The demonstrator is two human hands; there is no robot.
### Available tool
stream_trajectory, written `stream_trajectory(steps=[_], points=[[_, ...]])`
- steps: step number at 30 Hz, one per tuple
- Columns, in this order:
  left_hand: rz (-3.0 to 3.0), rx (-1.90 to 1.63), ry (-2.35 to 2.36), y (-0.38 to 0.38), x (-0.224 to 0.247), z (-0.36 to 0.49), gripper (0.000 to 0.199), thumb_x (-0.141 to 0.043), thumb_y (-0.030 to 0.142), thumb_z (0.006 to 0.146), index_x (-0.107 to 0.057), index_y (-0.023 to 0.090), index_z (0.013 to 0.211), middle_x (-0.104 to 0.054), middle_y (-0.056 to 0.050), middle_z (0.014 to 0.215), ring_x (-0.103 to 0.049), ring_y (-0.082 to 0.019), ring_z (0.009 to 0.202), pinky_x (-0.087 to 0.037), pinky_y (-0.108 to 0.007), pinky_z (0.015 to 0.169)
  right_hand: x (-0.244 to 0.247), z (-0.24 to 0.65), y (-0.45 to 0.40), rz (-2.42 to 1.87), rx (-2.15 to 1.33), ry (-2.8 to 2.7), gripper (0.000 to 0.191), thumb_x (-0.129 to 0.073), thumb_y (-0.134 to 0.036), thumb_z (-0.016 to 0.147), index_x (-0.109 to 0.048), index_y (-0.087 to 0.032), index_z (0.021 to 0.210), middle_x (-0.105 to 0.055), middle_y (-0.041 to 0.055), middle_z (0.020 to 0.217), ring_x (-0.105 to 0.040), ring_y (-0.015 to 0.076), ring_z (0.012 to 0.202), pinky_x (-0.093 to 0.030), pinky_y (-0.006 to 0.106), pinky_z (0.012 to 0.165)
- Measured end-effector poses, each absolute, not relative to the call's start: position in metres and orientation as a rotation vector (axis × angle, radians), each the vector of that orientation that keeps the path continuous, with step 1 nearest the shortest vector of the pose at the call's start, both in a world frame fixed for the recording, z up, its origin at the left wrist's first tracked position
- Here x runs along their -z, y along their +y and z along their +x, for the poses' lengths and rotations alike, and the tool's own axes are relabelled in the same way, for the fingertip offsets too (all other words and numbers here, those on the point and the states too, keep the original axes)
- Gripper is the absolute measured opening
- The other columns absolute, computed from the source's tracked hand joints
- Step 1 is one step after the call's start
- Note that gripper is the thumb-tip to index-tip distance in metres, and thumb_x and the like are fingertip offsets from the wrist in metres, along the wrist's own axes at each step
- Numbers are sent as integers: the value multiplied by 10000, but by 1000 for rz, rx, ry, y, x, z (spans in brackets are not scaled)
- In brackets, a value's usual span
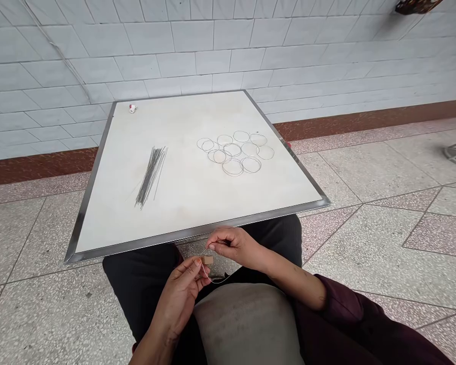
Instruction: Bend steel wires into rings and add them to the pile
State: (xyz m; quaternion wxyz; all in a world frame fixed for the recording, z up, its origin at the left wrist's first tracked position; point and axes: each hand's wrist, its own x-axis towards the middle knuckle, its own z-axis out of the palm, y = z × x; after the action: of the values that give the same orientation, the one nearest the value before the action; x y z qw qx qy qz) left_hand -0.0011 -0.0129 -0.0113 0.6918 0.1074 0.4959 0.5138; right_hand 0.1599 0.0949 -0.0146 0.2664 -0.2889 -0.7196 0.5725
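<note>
Below the table's front edge, my left hand [188, 281] pinches a thin wire [216, 282] together with a small brown block [208, 259]. My right hand [237, 247] is closed on the upper part of the same wire, just above and to the right of the block. The wire curves down between the two hands in an open loop. On the white table [182, 213] lie a bundle of straight dark wires [151, 176] at the left and several thin wire rings [232, 167], partly overlapping, at the right.
A small white and red object [133, 108] sits at the table's back left corner. The metal table edge [197, 232] is just beyond my hands, above my knees. A tiled wall [193, 38] stands behind.
</note>
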Motion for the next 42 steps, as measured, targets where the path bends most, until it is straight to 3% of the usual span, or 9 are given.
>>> stream_trajectory(steps=[5, 10, 14, 19, 22, 27, 30, 35, 42], points=[[140, -1157, 1020, -12, 14, -4, 270, -661, 381, 867, -750, 126, 861, -678, -81, 794, -597, -166, 772, -505, -297, 744, 16, 160, 95, -801, -1579, -1907, 111, -606, -211, 875, -707, -167, 861, -606, -2, 745, -526, 102, 672, -413, 213, 621], [-74, -1181, 827, -4, 18, -2, 431, -433, 423, 981, -696, 121, 1143, -704, -140, 1099, -623, -226, 1058, -461, -386, 980, 12, 159, 94, -772, -1626, -1916, 132, -602, -248, 894, -709, -172, 888, -645, 12, 805, -587, 120, 724, -461, 235, 663], [-157, -1217, 608, 3, 19, 5, 530, -373, 520, 978, -645, 138, 1225, -710, -121, 1112, -611, -235, 1121, -390, -440, 1070, 11, 154, 89, -691, -1649, -1952, 160, -558, -193, 911, -707, -194, 969, -696, 35, 955, -643, 137, 802, -515, 256, 698], [-165, -1168, 457, 2, 16, 8, 627, -332, 613, 951, -614, 135, 1245, -695, -159, 1180, -610, -285, 1125, -371, -546, 1049, 15, 148, 84, -602, -1165, -2254, 165, -592, -148, 906, -720, -211, 989, -704, 37, 933, -609, 176, 903, -507, 334, 829], [-189, -1179, 419, 0, 16, 7, 619, -316, 595, 963, -599, 129, 1255, -693, -167, 1184, -621, -278, 1111, -381, -531, 1036, 17, 146, 82, -578, -975, -2331, 154, -596, -185, 927, -719, -206, 1018, -704, 46, 936, -598, 182, 875, -504, 359, 829], [-234, -1220, 361, -2, 18, 6, 545, -338, 545, 978, -650, 127, 1140, -728, -105, 957, -669, -228, 981, -410, -460, 1027, 13, 145, 82, -550, -856, -2298, 195, -548, -262, 973, -701, -209, 1082, -693, 67, 1009, -579, 201, 930, -500, 382, 848], [-191, -1255, 400, -2, 16, 5, 601, -328, 579, 964, -586, 144, 1290, -680, -154, 1200, -588, -263, 1196, -350, -474, 1092, 10, 151, 86, -619, -829, -2156, 220, -511, -275, 986, -666, -223, 1133, -666, 78, 1079, -557, 222, 1027, -476, 416, 917], [-54, -1426, 501, 0, 7, 0, 743, -320, 635, 933, -336, 179, 1519, -445, -166, 1521, -330, -292, 1436, -284, -469, 1144, 12, 163, 91, -911, -1248, -1720, 264, -528, -412, 969, -544, -230, 1160, -603, 65, 1032, -585, 183, 915, -511, 345, 779], [54, -1661, 642, 3, 0, -1, 648, -325, 612, 941, -483, 229, 1438, -459, -103, 1526, -320, -251, 1443, -293, -404, 1152, 28, 145, 72, -705, -2228, -1402, 459, -736, -487, 808, -444, -209, 1029, -592, -48, 778, -602, 95, 603, -502, 237, 560]])
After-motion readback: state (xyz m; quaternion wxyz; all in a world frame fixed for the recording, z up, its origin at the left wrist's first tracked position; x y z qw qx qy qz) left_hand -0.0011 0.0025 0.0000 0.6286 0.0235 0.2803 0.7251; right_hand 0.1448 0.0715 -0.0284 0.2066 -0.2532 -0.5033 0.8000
